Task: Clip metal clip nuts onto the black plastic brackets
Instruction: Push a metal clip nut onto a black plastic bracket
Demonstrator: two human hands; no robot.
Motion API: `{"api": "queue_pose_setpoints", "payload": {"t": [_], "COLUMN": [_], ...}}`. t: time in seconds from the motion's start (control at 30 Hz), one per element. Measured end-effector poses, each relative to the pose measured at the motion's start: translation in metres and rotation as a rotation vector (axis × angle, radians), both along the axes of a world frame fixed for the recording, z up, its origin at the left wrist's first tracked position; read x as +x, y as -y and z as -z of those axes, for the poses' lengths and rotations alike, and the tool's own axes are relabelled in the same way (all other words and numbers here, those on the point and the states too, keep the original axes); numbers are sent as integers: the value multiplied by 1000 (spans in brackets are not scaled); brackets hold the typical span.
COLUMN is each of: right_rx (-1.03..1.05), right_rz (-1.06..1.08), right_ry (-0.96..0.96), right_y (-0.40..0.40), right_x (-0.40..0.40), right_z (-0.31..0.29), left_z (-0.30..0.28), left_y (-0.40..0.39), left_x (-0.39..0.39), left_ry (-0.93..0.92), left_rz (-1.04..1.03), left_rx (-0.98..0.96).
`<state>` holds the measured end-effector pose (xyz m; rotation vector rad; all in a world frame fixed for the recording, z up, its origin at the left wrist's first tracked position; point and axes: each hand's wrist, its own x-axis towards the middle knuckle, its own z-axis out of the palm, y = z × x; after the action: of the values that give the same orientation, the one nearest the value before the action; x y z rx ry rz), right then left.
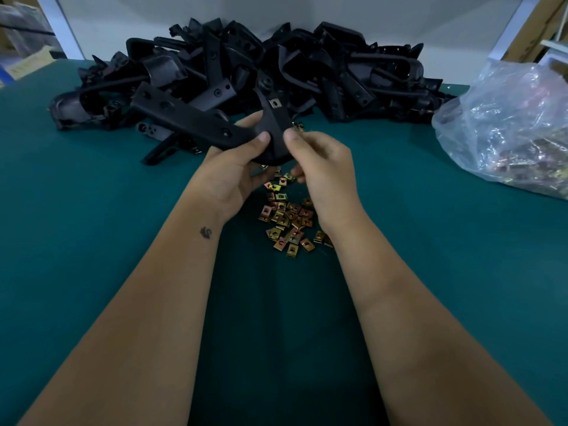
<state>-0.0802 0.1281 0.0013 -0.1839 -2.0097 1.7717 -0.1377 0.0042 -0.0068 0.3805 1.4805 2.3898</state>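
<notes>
Two bare arms reached up from the bottom of the frame and met near the middle. The left hand (232, 167) had its thumb on top and its fingers curled underneath, holding something. The right hand (319, 162) sat just beside it, thumb pressed forward, fingers curled under. A small dark mark showed on the left wrist (205, 232).

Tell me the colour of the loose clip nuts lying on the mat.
Brassy gold with reddish tints, the clip nuts show best in the head view.
</notes>
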Motion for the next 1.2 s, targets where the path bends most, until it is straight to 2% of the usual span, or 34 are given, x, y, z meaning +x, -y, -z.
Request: {"api": "queue_pose_setpoints", "payload": {"t": [0.13, 0.37, 0.93, 1.2], "right_rx": [222, 325, 405, 287], "right_rz": [88, 122, 154, 156], "right_ry": [-58, -118, -167, -143], "right_y": [5, 4, 4, 3], "right_x": [0, 2, 1, 0], "right_z": [5, 5, 6, 6], "left_z": [3, 5, 6, 0], "left_y": [0, 1, 1, 1], "left_x": [-2, -1, -3, -3], "left_ry": [-68, -100, -77, 96], "left_rz": [29, 76, 101, -23], "left_rx": [-27, -19, 25, 38]}}
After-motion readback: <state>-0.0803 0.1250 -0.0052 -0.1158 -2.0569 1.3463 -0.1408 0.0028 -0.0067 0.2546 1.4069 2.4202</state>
